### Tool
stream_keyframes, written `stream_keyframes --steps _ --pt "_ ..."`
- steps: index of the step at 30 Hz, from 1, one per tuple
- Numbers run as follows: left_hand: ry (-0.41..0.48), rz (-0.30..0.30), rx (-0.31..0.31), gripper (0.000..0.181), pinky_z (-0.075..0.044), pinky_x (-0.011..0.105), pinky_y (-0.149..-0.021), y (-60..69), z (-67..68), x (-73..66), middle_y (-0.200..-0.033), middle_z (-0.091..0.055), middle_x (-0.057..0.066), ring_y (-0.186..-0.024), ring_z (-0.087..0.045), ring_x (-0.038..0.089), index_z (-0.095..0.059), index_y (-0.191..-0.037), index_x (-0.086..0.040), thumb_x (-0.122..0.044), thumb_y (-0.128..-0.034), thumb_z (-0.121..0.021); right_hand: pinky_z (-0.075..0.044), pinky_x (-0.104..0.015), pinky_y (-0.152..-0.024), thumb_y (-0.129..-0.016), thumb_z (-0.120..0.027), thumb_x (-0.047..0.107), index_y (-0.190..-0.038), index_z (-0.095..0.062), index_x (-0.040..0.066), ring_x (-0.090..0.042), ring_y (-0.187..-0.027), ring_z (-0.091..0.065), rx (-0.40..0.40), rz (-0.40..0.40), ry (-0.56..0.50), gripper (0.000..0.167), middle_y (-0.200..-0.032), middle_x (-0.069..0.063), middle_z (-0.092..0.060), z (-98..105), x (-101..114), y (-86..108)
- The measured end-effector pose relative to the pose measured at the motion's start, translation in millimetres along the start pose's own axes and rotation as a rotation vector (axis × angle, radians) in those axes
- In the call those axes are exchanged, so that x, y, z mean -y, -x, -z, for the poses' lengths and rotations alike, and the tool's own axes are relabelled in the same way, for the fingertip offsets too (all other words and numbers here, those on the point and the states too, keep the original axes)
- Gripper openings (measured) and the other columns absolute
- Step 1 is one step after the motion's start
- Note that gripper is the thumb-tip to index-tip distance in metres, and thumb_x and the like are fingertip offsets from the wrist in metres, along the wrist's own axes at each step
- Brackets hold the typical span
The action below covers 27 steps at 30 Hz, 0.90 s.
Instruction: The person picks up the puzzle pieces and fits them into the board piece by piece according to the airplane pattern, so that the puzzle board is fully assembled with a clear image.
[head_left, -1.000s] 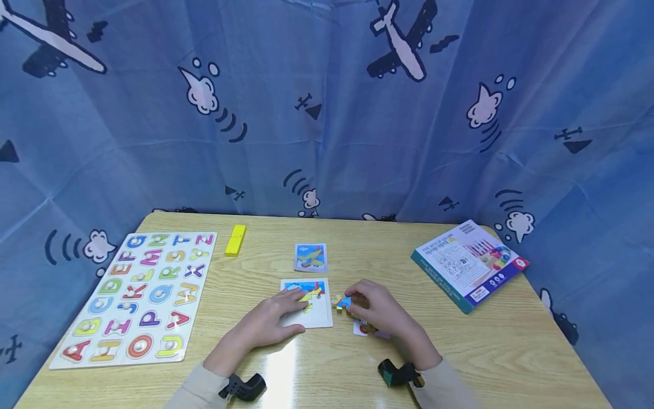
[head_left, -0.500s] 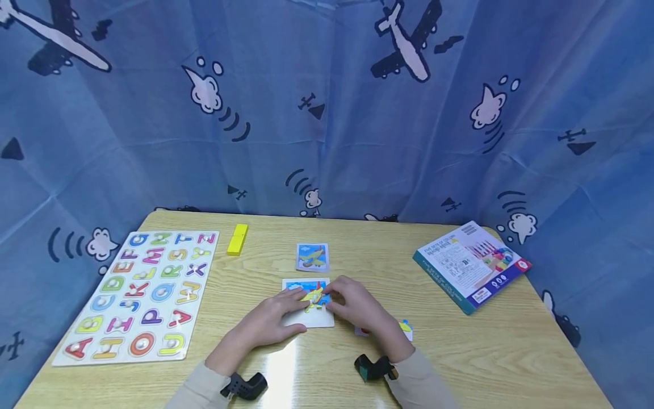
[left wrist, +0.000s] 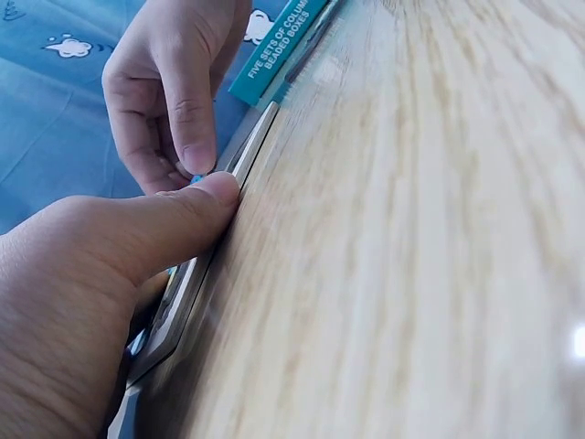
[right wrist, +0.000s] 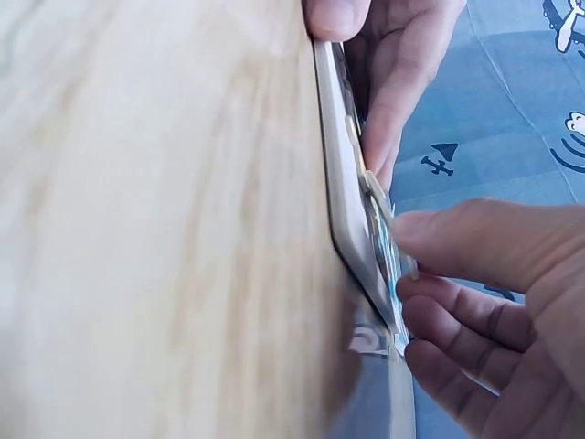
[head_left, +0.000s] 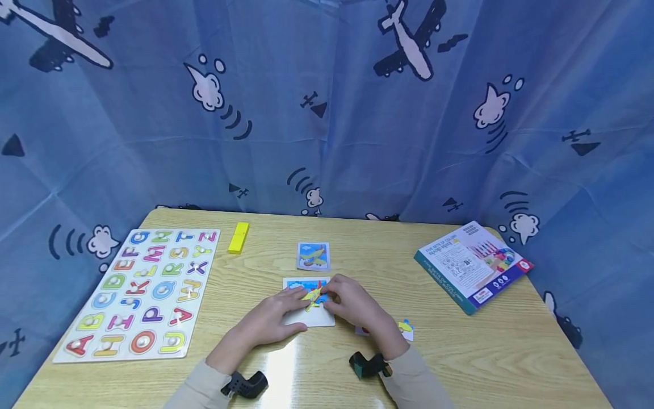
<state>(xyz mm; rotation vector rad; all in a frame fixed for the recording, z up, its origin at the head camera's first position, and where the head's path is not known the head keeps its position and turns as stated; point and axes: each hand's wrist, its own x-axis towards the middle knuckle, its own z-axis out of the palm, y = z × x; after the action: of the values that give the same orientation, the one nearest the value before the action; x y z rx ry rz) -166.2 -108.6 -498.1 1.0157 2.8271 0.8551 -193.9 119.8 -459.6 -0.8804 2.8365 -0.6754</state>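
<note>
A white puzzle board (head_left: 322,320) with a partly assembled yellow airplane picture lies on the table. Spread over its left side, my left hand (head_left: 269,319) presses the board, with the thumb against its near edge in the left wrist view. My right hand (head_left: 353,304) pinches a thin puzzle piece (right wrist: 380,198) between thumb and fingers. That piece is tilted over the right part of the board in the right wrist view. Just beyond the board lies a card (head_left: 314,257) with a matching airplane picture. Loose puzzle pieces (head_left: 406,329) lie partly hidden under my right forearm.
On the left is an alphabet board (head_left: 140,307) with colored letters. A yellow block (head_left: 238,238) stands near the table's back edge. At the right lies a printed box (head_left: 472,266). A blue curtain (head_left: 276,113) hangs behind the table.
My right hand has moved left from the loose pieces to the board, bringing the blue and yellow puzzle piece onto its right part. The left hand has stayed on the board.
</note>
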Motion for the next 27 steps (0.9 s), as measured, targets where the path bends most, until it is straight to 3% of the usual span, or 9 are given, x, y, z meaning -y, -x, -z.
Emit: stream_keyframes --steps 9,27 --pt "-0.024 -0.011 0.002 0.054 -0.038 0.04 -0.111 -0.4 0.6 -0.4 -0.144 -0.047 0.002 -0.136 -0.04 0.022 -0.059 -0.131 -0.016 -0.046 -0.0868 -0.064 -0.048 -0.02 -0.066 -0.085 -0.071 0.019 -0.108 -0.072 0.008 -0.008 -0.081 -0.054 0.017 0.004 0.036 0.025 -0.099 -0.001 -0.061 -0.8 -0.2 -1.1" --pt "-0.029 -0.01 0.005 0.055 -0.038 0.039 -0.111 -0.2 -0.2 0.9 -0.144 -0.048 0.001 -0.136 -0.04 0.021 -0.058 -0.132 -0.017 -0.047 -0.0867 -0.064 -0.054 -0.025 -0.074 -0.086 -0.07 0.017 -0.108 -0.073 0.008 -0.013 -0.089 -0.058 -0.006 0.09 0.156 0.025 -0.102 -0.003 -0.062 -1.2 1.2 -0.1"
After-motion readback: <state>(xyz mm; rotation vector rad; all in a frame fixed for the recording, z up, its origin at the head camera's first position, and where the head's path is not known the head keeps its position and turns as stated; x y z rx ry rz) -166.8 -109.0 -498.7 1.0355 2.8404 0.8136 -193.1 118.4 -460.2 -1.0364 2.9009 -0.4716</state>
